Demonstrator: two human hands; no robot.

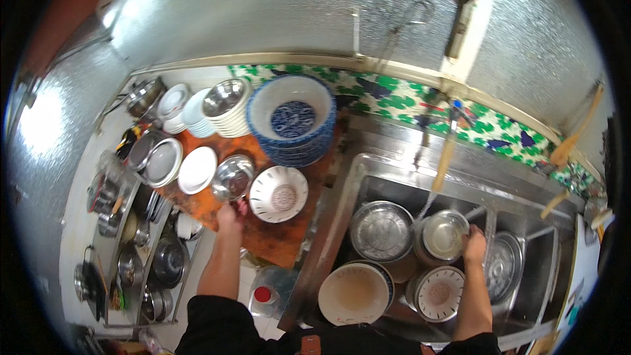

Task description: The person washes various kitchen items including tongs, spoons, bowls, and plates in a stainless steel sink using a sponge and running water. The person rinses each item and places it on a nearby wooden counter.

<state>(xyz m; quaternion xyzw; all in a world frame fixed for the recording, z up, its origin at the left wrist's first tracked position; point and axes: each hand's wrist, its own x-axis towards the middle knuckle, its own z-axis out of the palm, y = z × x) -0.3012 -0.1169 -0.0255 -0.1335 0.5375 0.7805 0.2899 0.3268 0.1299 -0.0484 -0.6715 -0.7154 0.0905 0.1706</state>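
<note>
My left hand (pixel 229 217) grips the near rim of a shiny steel bowl (pixel 234 176) over the orange-brown tabletop (pixel 268 241). Just right of that bowl sits a white patterned bowl (pixel 279 194). Over in the sink (pixel 318 236), my right hand (pixel 474 245) holds the right rim of a small steel bowl (pixel 446 234) with liquid in it, on top of a stack. A thin water stream from the yellow hose of the faucet (pixel 446 158) falls beside this bowl's left side. A steel basin (pixel 382 230), a large bowl of cloudy liquid (pixel 354 296) and stacked patterned bowls (pixel 440 294) surround it.
Tall stacked blue-and-white bowls (pixel 291 123), white bowls topped by a steel one (pixel 227 98) and several plates (pixel 197 170) crowd the table. Another basin (pixel 503 266) lies in the right sink compartment. Shelves with pots (pixel 169 261) stand left; a red-capped jug (pixel 262 295) is below.
</note>
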